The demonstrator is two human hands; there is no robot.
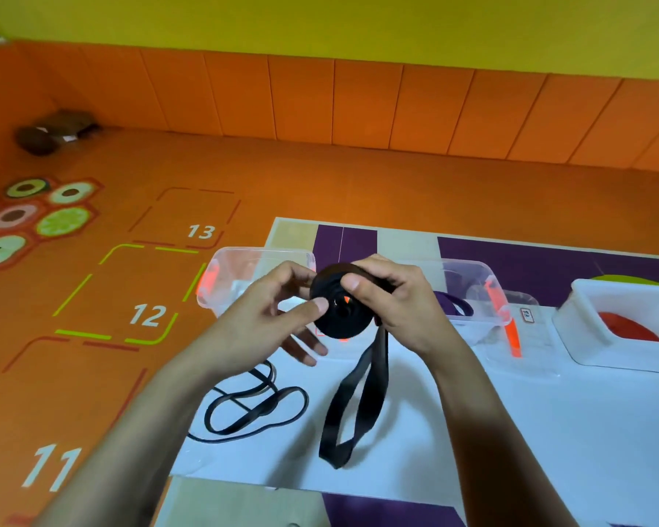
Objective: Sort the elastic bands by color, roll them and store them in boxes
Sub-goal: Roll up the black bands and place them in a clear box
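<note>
A wide black elastic band is partly wound into a roll [339, 317] held above the table. My right hand [392, 298] grips the roll from the right, thumb on its face. My left hand [278, 313] touches the roll's left edge with its thumb, fingers loosely spread. The band's unrolled tail [352, 408] hangs down to the white table sheet [491, 431]. Thinner black bands [252, 408] lie tangled on the sheet at the left. A clear box [221, 283] stands behind my left hand. A second clear box [480, 287] holds a purple band [453, 304].
A white box [586, 329] at the right holds a red band [624, 327]. The table has purple and cream panels [529, 260]. An orange floor with numbered squares [145, 313] lies to the left. A brown object [54, 131] sits by the far wall.
</note>
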